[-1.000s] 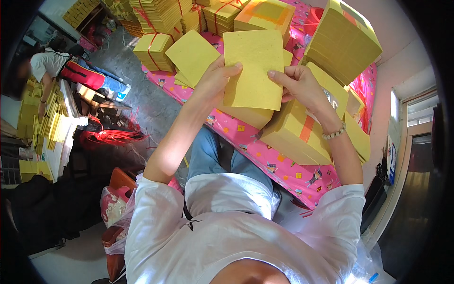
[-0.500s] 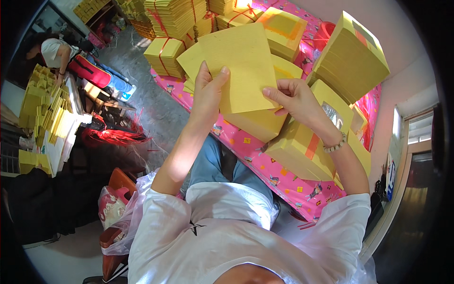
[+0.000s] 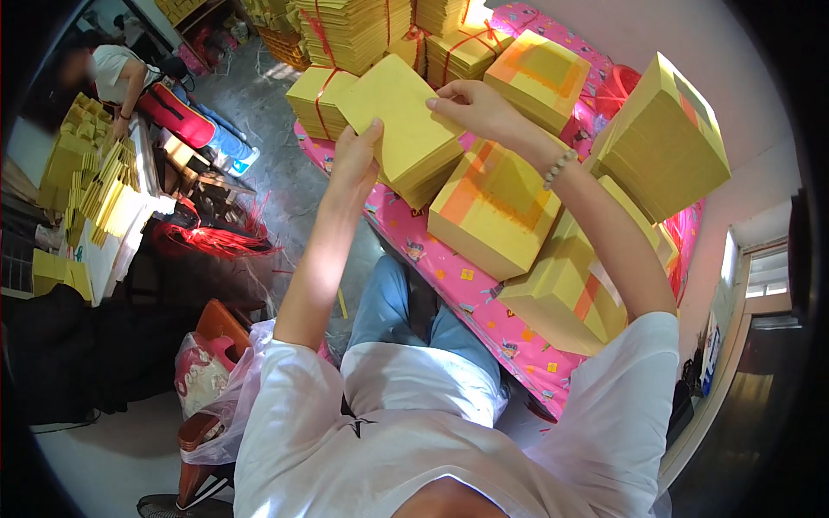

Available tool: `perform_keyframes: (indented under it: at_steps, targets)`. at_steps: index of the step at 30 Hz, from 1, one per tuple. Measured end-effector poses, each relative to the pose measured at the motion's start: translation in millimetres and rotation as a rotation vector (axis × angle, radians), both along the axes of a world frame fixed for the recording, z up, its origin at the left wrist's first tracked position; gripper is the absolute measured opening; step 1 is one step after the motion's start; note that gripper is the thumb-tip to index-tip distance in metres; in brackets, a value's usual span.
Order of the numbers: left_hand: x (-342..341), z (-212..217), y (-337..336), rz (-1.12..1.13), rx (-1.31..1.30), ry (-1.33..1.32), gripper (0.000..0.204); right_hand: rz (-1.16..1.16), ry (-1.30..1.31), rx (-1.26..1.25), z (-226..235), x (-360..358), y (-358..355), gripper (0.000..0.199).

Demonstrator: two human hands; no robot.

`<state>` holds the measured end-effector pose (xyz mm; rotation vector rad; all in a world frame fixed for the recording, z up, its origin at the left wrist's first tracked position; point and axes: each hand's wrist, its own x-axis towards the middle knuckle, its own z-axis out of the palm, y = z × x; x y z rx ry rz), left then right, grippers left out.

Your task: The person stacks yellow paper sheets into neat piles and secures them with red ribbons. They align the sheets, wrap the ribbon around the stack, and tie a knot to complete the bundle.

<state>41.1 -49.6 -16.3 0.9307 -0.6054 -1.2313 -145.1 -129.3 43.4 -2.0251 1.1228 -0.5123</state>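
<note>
Two hands close on one thin stack of plain yellow paper sheets, held up over the far left part of the table: the left hand clamps the stack's near left edge, thumb on top and the other fingers hidden beneath, while the right hand pinches the far right corner between thumb and forefinger. The stack hovers just above a thicker block of yellow paper with an orange band, which lies on the pink patterned tablecloth. To the right a tall tilted block of yellow sheets leans near the wall, and another banded block sits nearer the person. Farther away, bundles of yellow paper tied with red string are piled up. At far left another person bends over a table of yellow paper. The held stack looks light but limp, its loose sheets apt to slide or fan apart, so it probably handles best gripped at opposite edges with thumbs pressing down, as both hands now do.
</note>
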Motion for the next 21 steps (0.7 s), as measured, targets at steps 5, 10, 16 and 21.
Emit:
perform_keyframes:
  at_steps: [5, 10, 16, 21]
  targets:
    - [1.4, -33.1, -16.7, 0.017, 0.094, -0.04, 0.033, -0.065, 0.286, -0.171, -19.2, 20.0, -12.0, 0.047]
    - [11.5, -68.9, -19.2, -0.031, 0.149, -0.276, 0.038, -0.109, 0.415, -0.332, -58.3, 25.5, -20.7, 0.051]
    - [5.1, -63.6, 13.0, 0.23, 0.23, -0.438, 0.047, 0.082, 0.474, 0.065, -60.8, 25.6, -38.1, 0.047]
    - [-3.5, -65.7, 31.4, -0.068, 0.456, 0.191, 0.045, 0.157, 0.571, 0.199, -70.9, 23.6, -50.5, 0.053]
